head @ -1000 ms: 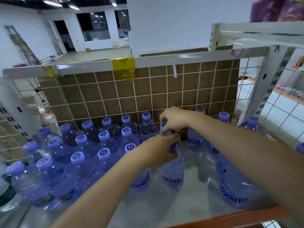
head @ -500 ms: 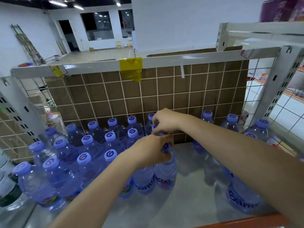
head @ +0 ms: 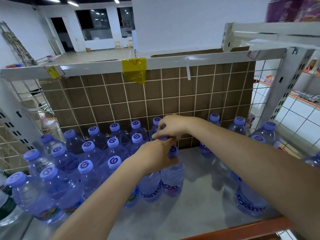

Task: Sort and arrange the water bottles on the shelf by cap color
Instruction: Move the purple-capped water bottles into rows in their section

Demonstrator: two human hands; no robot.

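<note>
Several clear water bottles with purple caps [head: 88,146] stand packed in rows on the left half of the grey shelf [head: 187,215]. My left hand [head: 155,158] grips the neck of a front bottle [head: 172,177] at the right edge of that group. Just behind it, my right hand [head: 170,126] pinches the purple cap of another bottle [head: 163,138], whose body is mostly hidden by my hands. A few more purple-capped bottles [head: 239,126] stand apart along the right side.
A white wire grid backed by brown cardboard [head: 155,103] closes the shelf's rear. White slotted uprights [head: 290,87] stand at both sides. An orange rail [head: 242,229] edges the front. A dark-labelled bottle [head: 7,207] shows at the far left.
Both hands and their two bottles have slid left, closing the gap to the packed group. The camera has shifted, so the shelf sits lower in view.
</note>
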